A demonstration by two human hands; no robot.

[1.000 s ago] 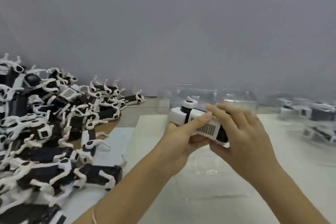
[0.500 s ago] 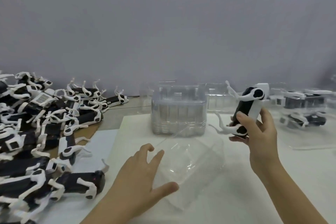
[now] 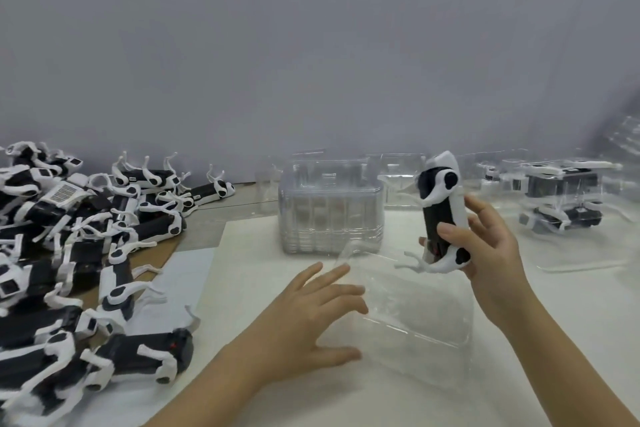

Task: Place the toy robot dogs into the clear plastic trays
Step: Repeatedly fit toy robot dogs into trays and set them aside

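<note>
- Right grip (image 3: 485,246) holds one dog (image 3: 438,208) upright, thumb across its black side, fingers behind; legs point left, probably being turned to fit the tray.
- The dog hangs just above the far edge of the empty tray (image 3: 433,333); not yet in it.
- Left grip (image 3: 311,315) is flat, fingers straight and spread, holding nothing; its fingertips seem to touch the tray's left side, likely to steady the light plastic.
- Spare tray stack (image 3: 330,215) stands just behind; dog pile (image 3: 86,253) lies left on the counter (image 3: 571,322) as supply; filled trays (image 3: 561,198) sit far right, out of the way.
</note>
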